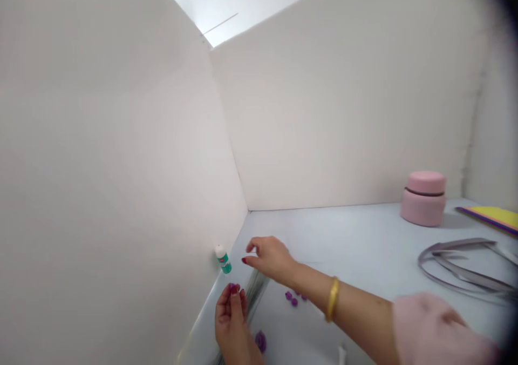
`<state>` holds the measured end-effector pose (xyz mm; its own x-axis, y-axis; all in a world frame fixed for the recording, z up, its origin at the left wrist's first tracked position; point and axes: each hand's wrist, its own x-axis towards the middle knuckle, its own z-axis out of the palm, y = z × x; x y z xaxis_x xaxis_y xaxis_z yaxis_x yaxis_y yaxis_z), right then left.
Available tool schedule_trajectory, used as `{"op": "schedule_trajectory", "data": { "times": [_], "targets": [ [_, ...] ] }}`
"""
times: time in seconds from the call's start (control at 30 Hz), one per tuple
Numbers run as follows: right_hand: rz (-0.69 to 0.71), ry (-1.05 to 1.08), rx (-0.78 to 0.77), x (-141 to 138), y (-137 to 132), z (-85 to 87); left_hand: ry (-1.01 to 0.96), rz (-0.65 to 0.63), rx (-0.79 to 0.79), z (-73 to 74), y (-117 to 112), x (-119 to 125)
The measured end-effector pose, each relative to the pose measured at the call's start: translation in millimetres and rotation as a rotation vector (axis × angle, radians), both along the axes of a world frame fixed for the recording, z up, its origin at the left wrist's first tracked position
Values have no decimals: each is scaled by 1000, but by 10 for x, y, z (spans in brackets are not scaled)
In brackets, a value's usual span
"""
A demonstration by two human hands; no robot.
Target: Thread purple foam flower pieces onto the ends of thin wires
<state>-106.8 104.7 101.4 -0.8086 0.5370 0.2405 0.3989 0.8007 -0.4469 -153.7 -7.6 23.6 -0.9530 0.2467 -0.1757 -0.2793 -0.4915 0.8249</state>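
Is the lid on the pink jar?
On: the lid sits atop the pink jar, a dark seam between them.

L hand [231, 322] raised, fingertips [233, 289] pinched together; R arm [356, 305] reaches across from the right, wrist bent, R hand [270, 258] open, fingers loosely curled.

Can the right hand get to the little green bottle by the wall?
Probably yes. The right hand is close to the little green bottle, with its fingers pointing toward it, and nothing seems to stand between them. The left hand sits lower down, out of the way.
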Motion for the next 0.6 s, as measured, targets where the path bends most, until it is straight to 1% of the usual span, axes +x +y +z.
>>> {"op": "schedule_trajectory", "data": {
  "times": [0.1, 0.17, 0.23, 0.27, 0.33, 0.4, 0.47, 0.53, 0.6],
  "targets": [
    [23, -47, -25, -523, -27, -123, -38, 26, 13, -39, 2, -64],
    [47, -87, -28, -747, -67, -188, -64, 13, 21, -72, -11, -124],
    [83, -122, -16, -865, -103, -197, -84, -11, 37, -111, -27, -181],
    [99, -129, -1, -879, -114, -171, -93, -23, 47, -129, -34, -203],
    [121, -114, 50, -801, -116, -50, -113, -47, 73, -152, -39, -223],
    [133, -67, 118, -554, -82, 143, -144, -99, 96, -151, -31, -200],
    [144, -27, 176, -132, -18, 356, -187, -201, 108, -126, -13, -125],
    [115, -12, 210, 431, 51, 524, -236, -349, 107, -87, 11, 10],
    [45, -17, 212, 1059, 86, 605, -280, -508, 110, -40, 32, 202]
  ]
}}
